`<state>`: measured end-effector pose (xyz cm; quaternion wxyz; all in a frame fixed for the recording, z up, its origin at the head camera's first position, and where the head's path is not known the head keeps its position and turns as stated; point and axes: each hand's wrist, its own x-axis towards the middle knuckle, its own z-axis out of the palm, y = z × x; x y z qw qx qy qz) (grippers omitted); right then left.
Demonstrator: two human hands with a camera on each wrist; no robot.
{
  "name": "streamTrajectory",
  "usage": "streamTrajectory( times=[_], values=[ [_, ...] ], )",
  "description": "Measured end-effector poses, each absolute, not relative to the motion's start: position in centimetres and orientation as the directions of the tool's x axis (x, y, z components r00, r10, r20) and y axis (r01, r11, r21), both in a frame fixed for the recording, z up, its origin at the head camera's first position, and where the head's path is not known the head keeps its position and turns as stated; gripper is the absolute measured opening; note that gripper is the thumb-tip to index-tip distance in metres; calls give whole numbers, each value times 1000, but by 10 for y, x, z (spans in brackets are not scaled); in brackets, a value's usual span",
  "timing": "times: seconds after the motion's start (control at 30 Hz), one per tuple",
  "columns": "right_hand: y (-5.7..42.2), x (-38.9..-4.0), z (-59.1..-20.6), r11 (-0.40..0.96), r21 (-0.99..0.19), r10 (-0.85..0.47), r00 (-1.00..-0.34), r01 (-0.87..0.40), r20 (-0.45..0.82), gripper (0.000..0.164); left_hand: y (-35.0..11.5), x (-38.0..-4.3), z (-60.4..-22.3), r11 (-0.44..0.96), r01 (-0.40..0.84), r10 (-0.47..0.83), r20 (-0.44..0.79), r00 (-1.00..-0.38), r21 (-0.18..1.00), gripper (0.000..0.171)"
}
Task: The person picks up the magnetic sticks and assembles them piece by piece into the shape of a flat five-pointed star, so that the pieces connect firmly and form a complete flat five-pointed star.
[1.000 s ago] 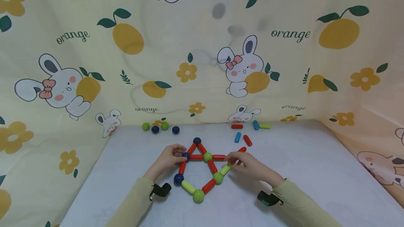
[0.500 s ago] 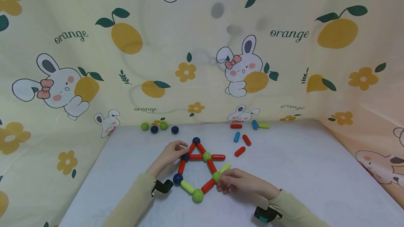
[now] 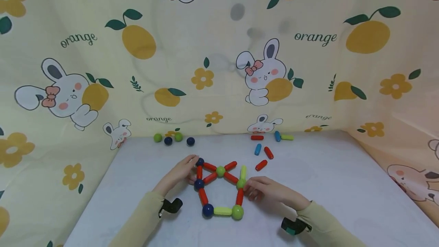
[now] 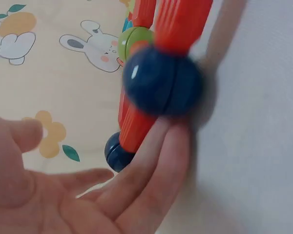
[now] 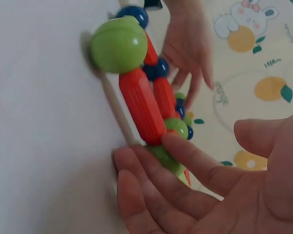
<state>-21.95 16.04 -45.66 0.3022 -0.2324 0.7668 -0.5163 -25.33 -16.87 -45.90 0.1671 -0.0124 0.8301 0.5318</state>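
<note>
On the table lies a flat figure of rods and balls, a ring with a small triangle at its upper left. My left hand (image 3: pixel 179 172) is at its left side, fingers extended and touching the navy balls (image 3: pixel 199 184) in the left wrist view; its thumb stands apart. At the right side, my right hand (image 3: pixel 269 191) touches the green ball (image 3: pixel 241 183) and the end of a red rod (image 5: pixel 142 105) with loosely bent fingertips. A lime rod (image 3: pixel 243 172) and another red rod (image 3: pixel 231 165) stick out from the figure's far side.
Several loose balls, green (image 3: pixel 157 137) and navy (image 3: pixel 190 141), lie at the back left. Loose rods lie at the back right, among them red (image 3: pixel 261 165), blue (image 3: pixel 258 149) and lime (image 3: pixel 287 137) ones. A patterned cloth (image 3: pixel 212 48) hangs behind the table.
The figure has turned counterclockwise, its top corner moving left and its bottom moving right. My right hand has moved from the red rod on the right to the green ball's side.
</note>
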Motion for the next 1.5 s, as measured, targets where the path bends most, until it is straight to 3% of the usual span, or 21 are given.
streamTrajectory(
  times=[0.13, 0.3, 0.63, 1.0, 1.17, 1.5],
  values=[
    [159, -227, -452, 379, -925, -618, -754, -38, -222, 40, -176, -246, -456, 418, -269, 229, -387, -893, 868, 78],
    [156, -236, -453, 361, -933, -540, -817, -7, -203, 46, -188, -237, -455, 374, -285, 282, -401, -872, 883, 89],
    [170, -229, -449, 376, -926, -452, -870, 14, -197, 50, -206, -225, -454, 431, -233, 312, -386, -868, 872, 73],
    [194, -216, -447, 381, -918, -491, -818, 108, -300, 46, -208, -211, -453, 414, -256, 301, -397, -867, 874, 64],
    [192, -219, -448, 374, -923, -498, -820, 90, -281, 46, -206, -208, -451, 381, -245, 303, -371, -878, 892, 62],
    [191, -231, -457, 445, -895, -395, -894, 13, -210, 45, -194, -194, -457, 295, -322, 461, -429, -777, 900, 59]
  ],
)
